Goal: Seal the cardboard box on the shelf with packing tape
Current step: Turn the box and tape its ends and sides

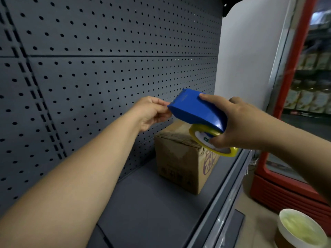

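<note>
- Gripping is being done by the right hand (238, 124), which is clenched around the blue tape dispenser (195, 110) and its yellow tape roll (211, 142); the left hand (152, 111) is pinching at the dispenser's front edge, though no tape end can be made out there.
- On the grey shelf (152, 203), against the pegboard, the cardboard box (180, 158) is sitting below the dispenser, flaps apparently closed, no fresh tape visible.
- Tape is judged as being drawn free; laying it along the top seam is being called for next.
- Dispenser's long axis is running up-left, nose toward the pegboard.
</note>
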`<state>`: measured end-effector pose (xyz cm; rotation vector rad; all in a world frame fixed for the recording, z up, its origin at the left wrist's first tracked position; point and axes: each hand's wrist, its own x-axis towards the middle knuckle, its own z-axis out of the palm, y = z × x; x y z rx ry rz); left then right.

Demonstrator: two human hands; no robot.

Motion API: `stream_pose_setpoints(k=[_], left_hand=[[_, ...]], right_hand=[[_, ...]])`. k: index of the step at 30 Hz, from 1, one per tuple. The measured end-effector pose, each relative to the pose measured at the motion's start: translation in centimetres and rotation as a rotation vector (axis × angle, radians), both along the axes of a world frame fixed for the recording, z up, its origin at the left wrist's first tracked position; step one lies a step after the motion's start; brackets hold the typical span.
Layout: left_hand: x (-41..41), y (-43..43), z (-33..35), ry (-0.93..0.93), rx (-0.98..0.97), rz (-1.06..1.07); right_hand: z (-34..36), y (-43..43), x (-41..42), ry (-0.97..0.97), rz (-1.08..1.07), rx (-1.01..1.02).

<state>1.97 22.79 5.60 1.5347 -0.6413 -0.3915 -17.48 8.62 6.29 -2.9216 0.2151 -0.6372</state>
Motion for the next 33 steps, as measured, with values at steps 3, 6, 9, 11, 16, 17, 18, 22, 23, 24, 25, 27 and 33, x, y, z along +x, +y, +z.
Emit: stream_pose_setpoints(k=[3, 6, 9, 11, 16, 17, 18, 22, 23, 24, 25, 27, 33], left_hand=[[0.1, 0.0, -0.2, 0.001, -0.005, -0.023], [0.8, 0.6, -0.6, 0.017, 0.003, -0.018], [2.0, 1.8, -1.1, 0.050, 0.005, 0.009], [2.9, 2.6, -1.8, 0.079, 0.003, 0.048], [4.0, 3.0, -4.3, 0.125, 0.056, 0.109], [4.1, 2.9, -4.8, 0.129, 0.071, 0.117], [4.2, 2.7, -5.3, 0.127, 0.086, 0.124], [4.8, 2.3, -6.8, 0.088, 0.127, 0.202], [4.9, 2.2, -7.1, 0.074, 0.133, 0.226], [5.0, 1.9, -7.4, 0.059, 0.138, 0.248], [5.1, 1.7, -7.7, 0.045, 0.144, 0.267], [5.0, 1.1, -8.3, 0.022, 0.151, 0.297], [5.2, 0.2, -9.8, 0.150, 0.100, 0.355]], right_hand=[[0.3, 0.0, -1.1, 0.019, -0.007, 0.005], [0.1, -0.1, -2.1, 0.058, -0.003, 0.010], [-0.2, -0.4, -3.2, 0.088, 0.003, 0.021], [-0.3, -0.6, -3.8, 0.103, 0.006, 0.034], [-1.2, -0.2, -4.2, 0.165, 0.002, 0.015], [-1.4, 0.0, -4.0, 0.177, -0.002, 0.009], [-1.6, 0.1, -3.8, 0.182, -0.009, -0.002], [-2.4, 0.6, -2.6, 0.193, -0.027, -0.072], [-2.5, 0.6, -2.2, 0.197, -0.033, -0.086], [-2.6, 0.6, -1.9, 0.199, -0.044, -0.098], [-2.7, 0.6, -1.6, 0.201, -0.056, -0.107], [-2.8, 0.5, -1.2, 0.215, -0.076, -0.120], [-3.1, 0.3, -0.8, 0.243, -0.084, -0.131]])
